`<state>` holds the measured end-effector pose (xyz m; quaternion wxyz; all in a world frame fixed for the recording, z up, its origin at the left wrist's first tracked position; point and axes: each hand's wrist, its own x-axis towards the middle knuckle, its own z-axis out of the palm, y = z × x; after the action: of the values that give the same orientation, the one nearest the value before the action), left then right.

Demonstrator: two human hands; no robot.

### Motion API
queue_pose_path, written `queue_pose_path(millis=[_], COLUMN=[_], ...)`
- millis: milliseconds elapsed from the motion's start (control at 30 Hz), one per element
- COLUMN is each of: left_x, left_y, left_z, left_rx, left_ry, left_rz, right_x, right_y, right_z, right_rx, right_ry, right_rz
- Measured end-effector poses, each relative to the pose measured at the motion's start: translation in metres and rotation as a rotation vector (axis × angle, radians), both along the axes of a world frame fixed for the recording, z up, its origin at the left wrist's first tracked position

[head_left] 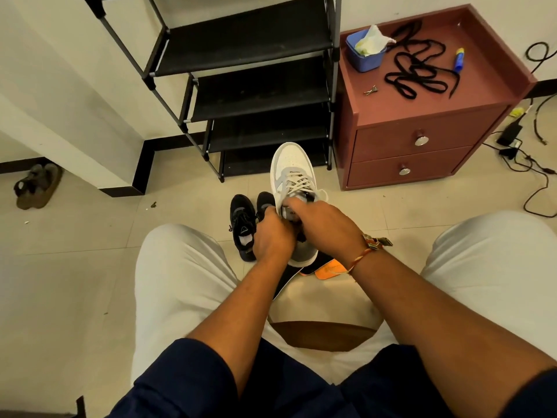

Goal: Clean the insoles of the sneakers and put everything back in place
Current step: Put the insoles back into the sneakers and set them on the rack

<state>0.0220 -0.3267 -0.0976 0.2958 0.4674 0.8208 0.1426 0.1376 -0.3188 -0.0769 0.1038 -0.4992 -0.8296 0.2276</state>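
I hold a white and grey sneaker (290, 167) in front of me, toe pointing away, above the floor between my knees. My left hand (271, 233) grips its left side near the collar. My right hand (322, 220) is curled over the shoe's opening, fingers at the tongue; what they pinch is hidden. A pair of black sneakers (242, 224) stands on the floor just left of my hands. Under the held shoe lie a black insole (286, 280) and an orange-bottomed insole (330, 270), both partly covered by my arms.
An empty black shoe rack (250, 86) stands ahead against the wall. Right of it is a maroon bedside cabinet (422, 122) bearing a blue tub with a cloth (364, 51), black laces (419, 67), a small tube and keys. Cables trail at right. Brown sandals (37, 185) sit at left.
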Motion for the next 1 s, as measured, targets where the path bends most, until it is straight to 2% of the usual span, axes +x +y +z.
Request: queue_pose_path(millis=[67, 133, 233, 300, 433, 533, 667, 767, 800, 867, 933, 1000], left_x=[-0.002, -0.004, -0.005, -0.005, -0.004, -0.002, -0.003, -0.003, -0.003, -0.003, -0.003, -0.003], left_y=[0.001, 0.002, 0.003, 0.003, 0.005, 0.005, 0.004, 0.004, 0.003, 0.003, 0.004, 0.004], left_z=[-0.002, -0.002, -0.004, -0.005, -0.007, -0.009, -0.01, -0.01, -0.01, -0.009, -0.008, -0.007], left_rx=[-0.007, -0.011, -0.007, 0.006, 0.012, 0.011, 0.017, 0.011, 0.011, 0.012, 0.013, 0.02], left_ry=[0.024, 0.022, -0.015, -0.029, -0.026, -0.031, -0.017, -0.003, -0.003, -0.008, -0.007, -0.018], left_rz=[-0.001, 0.004, 0.036, 0.049, 0.052, 0.047, 0.034, 0.028, 0.027, 0.028, 0.035, 0.047], right_x=[0.002, 0.006, 0.013, 0.02, 0.029, 0.026, 0.021, 0.013, 0.01, 0.007, 0.007, 0.01], right_y=[0.0, 0.003, 0.01, 0.015, 0.023, 0.022, 0.016, 0.009, 0.006, -0.001, -0.005, -0.004], right_z=[-0.001, 0.0, -0.001, -0.003, -0.025, -0.031, -0.023, -0.013, -0.012, -0.012, -0.01, -0.01], right_rx=[-0.062, -0.071, 0.154, 0.187, -0.224, -0.409, -0.279, -0.317, -0.325, -0.293, -0.209, -0.158], right_ry=[0.026, 0.132, 0.413, 0.5, 0.541, 0.711, 0.68, 0.746, 0.683, 0.427, 0.289, 0.259], right_rz=[0.052, -0.011, -0.315, -0.533, -0.813, -0.839, -0.816, -0.712, -0.643, -0.52, -0.556, -0.656])
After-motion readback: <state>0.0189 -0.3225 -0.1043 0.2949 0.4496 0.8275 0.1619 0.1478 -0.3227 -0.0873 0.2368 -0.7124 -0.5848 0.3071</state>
